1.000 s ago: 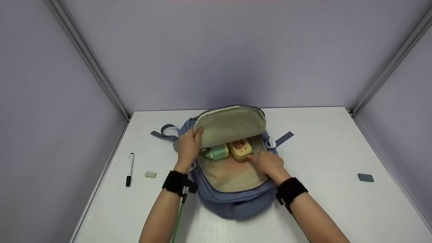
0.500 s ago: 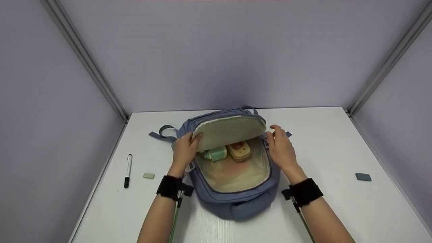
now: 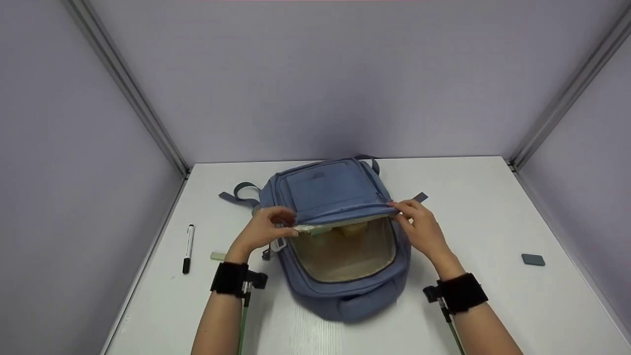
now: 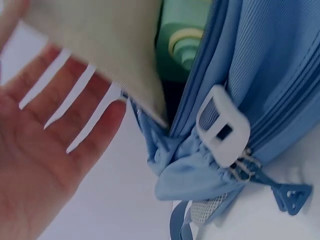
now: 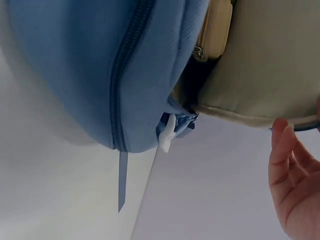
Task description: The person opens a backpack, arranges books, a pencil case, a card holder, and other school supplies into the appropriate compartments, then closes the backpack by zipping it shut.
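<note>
A blue backpack (image 3: 340, 301) lies on the white table with its main compartment unzipped. Its front flap (image 3: 335, 187) slants over the upper part of the opening. My right hand (image 3: 420, 228) pinches the flap's right edge between thumb and fingers. At the left edge is my left hand (image 3: 261, 229), its fingers loosely spread beside the flap in the left wrist view. Inside, a green bottle-like item (image 4: 182, 30) and a yellow zippered case (image 5: 216, 30) are mostly hidden under the flap.
To the left lie a black-capped white marker (image 3: 188, 249) and a small pale green block (image 3: 218, 256), partly behind the left wrist. A dark grey-blue block (image 3: 533, 259) rests far right. Straps (image 3: 241, 195) trail from the bag. Pale panels stand behind and at both sides.
My right hand has left the yellow case and taken the flap's right edge. The flap has come down towards me, covering more of the contents. My left hand has loosened its grip on it.
</note>
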{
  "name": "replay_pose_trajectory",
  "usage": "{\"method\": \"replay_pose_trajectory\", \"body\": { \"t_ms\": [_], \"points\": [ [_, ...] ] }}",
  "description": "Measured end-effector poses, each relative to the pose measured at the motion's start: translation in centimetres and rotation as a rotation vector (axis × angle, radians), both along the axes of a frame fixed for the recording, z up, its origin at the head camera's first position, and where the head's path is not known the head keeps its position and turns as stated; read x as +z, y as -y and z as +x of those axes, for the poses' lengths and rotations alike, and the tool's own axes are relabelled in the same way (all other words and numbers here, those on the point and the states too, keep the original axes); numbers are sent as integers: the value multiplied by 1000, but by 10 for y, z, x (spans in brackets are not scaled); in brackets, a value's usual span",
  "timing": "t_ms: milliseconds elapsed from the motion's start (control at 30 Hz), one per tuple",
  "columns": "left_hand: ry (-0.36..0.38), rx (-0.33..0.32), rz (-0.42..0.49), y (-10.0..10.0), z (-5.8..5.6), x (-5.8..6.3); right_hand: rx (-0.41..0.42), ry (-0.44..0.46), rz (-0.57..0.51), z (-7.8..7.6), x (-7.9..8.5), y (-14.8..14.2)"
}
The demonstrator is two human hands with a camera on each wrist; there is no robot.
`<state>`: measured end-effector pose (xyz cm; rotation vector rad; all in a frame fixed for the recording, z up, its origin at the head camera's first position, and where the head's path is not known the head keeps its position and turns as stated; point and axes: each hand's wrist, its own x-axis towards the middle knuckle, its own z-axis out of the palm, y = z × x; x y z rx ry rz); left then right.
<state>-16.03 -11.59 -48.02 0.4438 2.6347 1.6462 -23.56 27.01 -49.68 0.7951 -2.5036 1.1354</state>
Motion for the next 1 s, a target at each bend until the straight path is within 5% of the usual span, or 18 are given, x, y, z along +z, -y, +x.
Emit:
{"method": "replay_pose_trajectory", "body": {
  "t_ms": [133,300,433,767,1000],
  "points": [
    [-20,9,-30,0,-1,-8,30,2,-4,7,-7,-10],
    [-47,103,-175,-16,-2,-17,67,-19,-23,13,-20,-15],
    [-34,103,-302,-31,-2,-24,106,-6,8,17,-30,-17],
    [-62,83,-551,-42,-2,-43,204,187,151,19,-38,-25],
    [-92,122,-593,-39,-3,-45,93,202,97,-2,-31,-16]
  ]
}}
